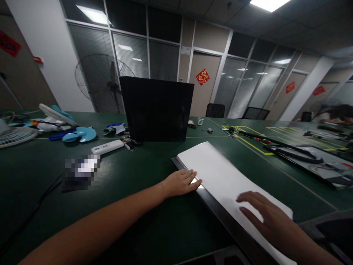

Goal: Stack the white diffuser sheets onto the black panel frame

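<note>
A long white sheet, or a stack of sheets [217,169], lies slantwise on the green table. Along its near left side runs a dark, shiny strip or frame edge [217,209]. My left hand [182,183] rests on that edge, fingers spread, with the fingertips touching the border of the white sheet. Over the sheet's near right part is my right hand [264,213], its thumb and fingers apart and nothing between them. Whether its fingertips touch the surface I cannot tell.
A black panel [158,110] stands upright at the table's middle. To the left are a white handheld device [107,147], blue fan blades [79,135] and a blurred-out object [81,171] with a cable. A dismantled panel [311,162] with black strips lies right.
</note>
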The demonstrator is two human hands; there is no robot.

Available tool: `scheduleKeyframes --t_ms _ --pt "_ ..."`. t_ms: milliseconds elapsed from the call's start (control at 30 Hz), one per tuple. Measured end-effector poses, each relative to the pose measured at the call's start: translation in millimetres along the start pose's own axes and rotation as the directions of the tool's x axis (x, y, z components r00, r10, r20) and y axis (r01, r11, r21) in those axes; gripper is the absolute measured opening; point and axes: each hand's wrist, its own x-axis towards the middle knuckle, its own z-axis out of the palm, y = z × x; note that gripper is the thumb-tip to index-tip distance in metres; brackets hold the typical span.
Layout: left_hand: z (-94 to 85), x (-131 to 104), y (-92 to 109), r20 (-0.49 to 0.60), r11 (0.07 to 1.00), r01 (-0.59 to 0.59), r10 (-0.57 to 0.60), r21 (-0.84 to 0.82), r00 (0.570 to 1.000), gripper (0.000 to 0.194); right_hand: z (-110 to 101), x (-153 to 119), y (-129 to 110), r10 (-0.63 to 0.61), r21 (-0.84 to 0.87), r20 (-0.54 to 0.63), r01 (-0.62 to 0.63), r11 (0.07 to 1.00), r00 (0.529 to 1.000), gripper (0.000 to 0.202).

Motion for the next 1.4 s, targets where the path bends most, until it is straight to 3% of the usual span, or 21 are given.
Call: scheduleKeyframes --t_ms 100,267,533,700,833,967,1067,1200,1300,1367,1400 --pt "7.5 9 3 0.006 1.000 -0.010 0.010 -0.015 1.000 0.038 12 23 -14 -0.126 0.084 0.186 0.112 0.990 0.975 0.058" --pt "10.5 12 5 -0.005 0.999 -0.010 0.010 -0.034 1.000 0.039 38 38 -2 -0.122 0.157 0.406 0.062 0.986 0.906 0.060" --pt "4.9 11 8 -0.002 1.000 0.008 -0.008 -0.019 1.000 0.038 57 49 29 -0.062 0.114 0.370 0.021 0.993 0.927 0.060" --pt "-0.8 5 10 0.139 0.995 0.091 -0.085 -0.041 0.987 0.041 63 65 80 0.006 0.043 0.312 -0.020 0.999 0.950 0.064" --pt "-16.3 -17 16 0.268 0.984 0.156 -0.127 -0.091 0.955 0.047 66 78 132 0.028 0.012 0.286 -0.033 0.999 0.958 0.066" --pt "-43.8 -58 36 0.366 0.960 0.274 -0.235 -0.059 0.901 0.053 68 85 176 0.029 0.025 0.237 -0.036 0.999 0.971 0.062" --pt "-64.9 -89 58 0.423 0.924 0.382 -0.352 0.014 0.835 0.058 69 90 197 0.023 0.085 0.177 -0.038 0.996 0.984 0.056" --pt "-78.4 -114 78 0.455 0.819 0.556 -0.552 0.141 0.698 0.063 70 97 207 0.066 0.148 0.090 -0.079 0.986 0.994 0.053" --pt "-79.6 -120 71 0.516 0.772 0.596 -0.612 0.222 0.599 0.068 71 104 207 0.114 0.133 0.075 -0.124 0.983 0.991 0.053" --pt "-83.1 -120 55 0.583 0.795 0.569 -0.570 0.211 0.579 0.070 70 108 208 0.131 0.097 0.081 -0.139 0.986 0.988 0.054" --pt "-87.0 -119 45 0.619 0.820 0.547 -0.520 0.169 0.589 0.071 70 109 209 0.134 0.072 0.087 -0.140 0.988 0.987 0.055"
